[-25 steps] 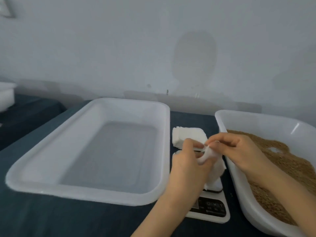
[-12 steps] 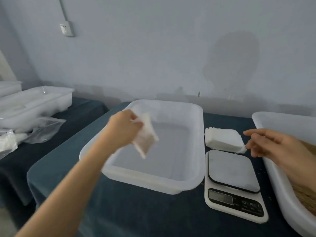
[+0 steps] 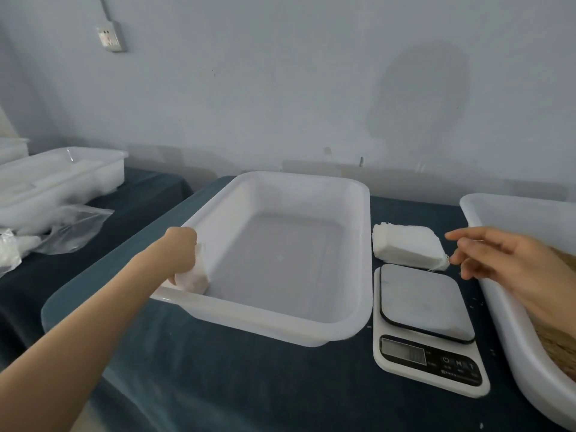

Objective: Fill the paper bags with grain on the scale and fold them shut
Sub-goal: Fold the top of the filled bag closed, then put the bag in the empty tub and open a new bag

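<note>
My left hand (image 3: 182,251) holds a filled white paper bag (image 3: 194,275) down in the near left corner of the big white tub (image 3: 343,325). My right hand (image 3: 505,266) hovers with loose, straight fingers just right of the stack of flat white paper bags (image 3: 405,246), holding nothing. The kitchen scale (image 3: 427,332) lies in front of that stack with a bare platform. Brown grain (image 3: 561,347) fills the white tub (image 3: 492,304) at the right edge, partly hidden by my right wrist.
A dark blue cloth covers the table (image 3: 249,378). On a second table at the left stand white trays (image 3: 59,176) and crumpled clear plastic bags (image 3: 56,232). A wall socket (image 3: 109,37) hangs on the wall behind.
Both hands folded the bag over the scale a second ago. My left hand then carried it left and lowered it into the empty tub's near left corner. My right hand let go and stays by the stack.
</note>
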A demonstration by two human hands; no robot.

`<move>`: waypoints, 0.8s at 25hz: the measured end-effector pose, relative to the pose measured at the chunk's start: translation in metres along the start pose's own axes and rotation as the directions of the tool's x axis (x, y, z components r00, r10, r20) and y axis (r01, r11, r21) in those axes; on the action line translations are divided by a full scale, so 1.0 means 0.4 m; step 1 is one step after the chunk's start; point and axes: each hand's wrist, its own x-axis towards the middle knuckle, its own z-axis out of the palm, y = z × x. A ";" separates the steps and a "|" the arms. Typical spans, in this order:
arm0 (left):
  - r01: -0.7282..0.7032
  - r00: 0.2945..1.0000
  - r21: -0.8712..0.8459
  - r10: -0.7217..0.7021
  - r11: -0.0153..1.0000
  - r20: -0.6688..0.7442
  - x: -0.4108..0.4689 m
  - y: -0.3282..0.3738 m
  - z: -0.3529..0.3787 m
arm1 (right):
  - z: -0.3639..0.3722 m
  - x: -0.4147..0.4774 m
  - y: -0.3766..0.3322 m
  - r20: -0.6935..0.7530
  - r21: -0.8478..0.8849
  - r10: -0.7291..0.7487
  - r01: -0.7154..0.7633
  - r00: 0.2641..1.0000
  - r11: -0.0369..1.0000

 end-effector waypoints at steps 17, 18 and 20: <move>-0.176 0.876 0.510 0.370 0.842 -0.310 -0.038 0.333 0.000 | 0.011 0.003 0.003 -0.040 -0.044 0.020 -0.022 0.999 0.999; -0.314 0.826 0.449 0.474 0.837 -0.305 -0.031 0.399 0.003 | 0.008 0.003 0.004 -0.049 -0.054 0.020 -0.023 0.999 0.998; -0.492 0.737 0.378 0.607 0.784 -0.298 -0.025 0.526 0.013 | 0.006 0.006 0.005 -0.061 -0.069 0.026 -0.030 0.998 0.997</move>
